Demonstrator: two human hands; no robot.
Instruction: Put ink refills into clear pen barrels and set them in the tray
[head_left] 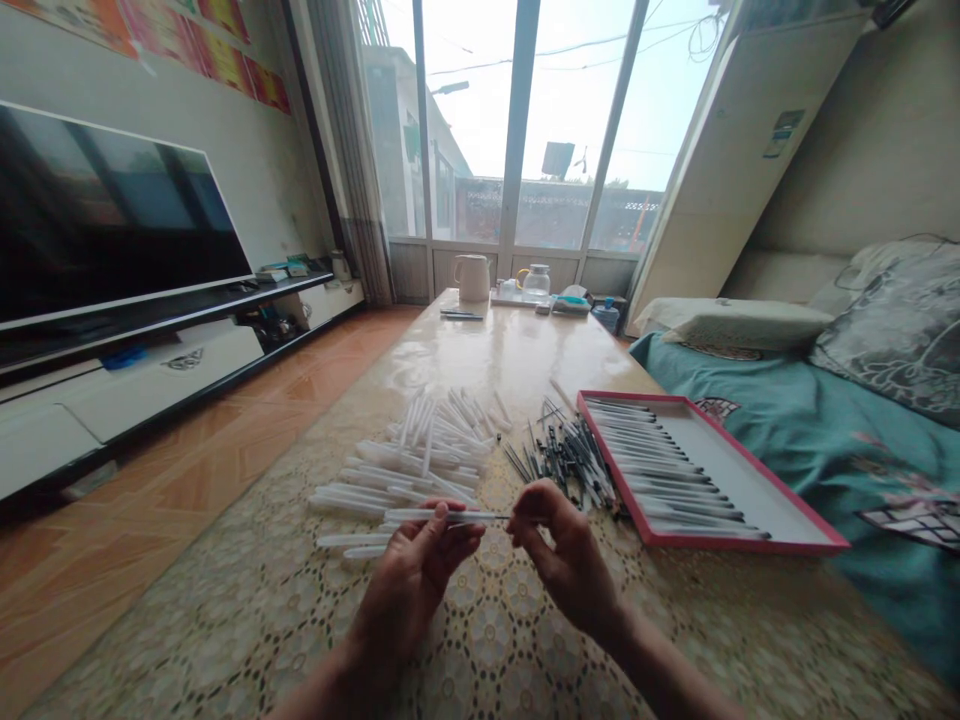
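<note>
My left hand (420, 570) is closed round a translucent white pen barrel (466, 517), held level over the table. A thin dark refill (499, 517) sticks out of the barrel's right end, and the fingertips of my right hand (566, 560) pinch its outer end. Just beyond my left hand lies a heap of white pen barrels (390, 478). Past my right hand is a pile of black-ended pen parts (559, 450). At the right, a row of black-tipped pens (660, 462) lies in a shallow pink-rimmed tray (750, 545).
The table (487, 640) has a patterned, shiny cover. At its far end stand a beige pitcher (472, 278), a glass jug (536, 282) and a tissue pack (571, 303). A sofa with a teal cover (772, 400) borders the right side; a TV cabinet (165, 375) is at left.
</note>
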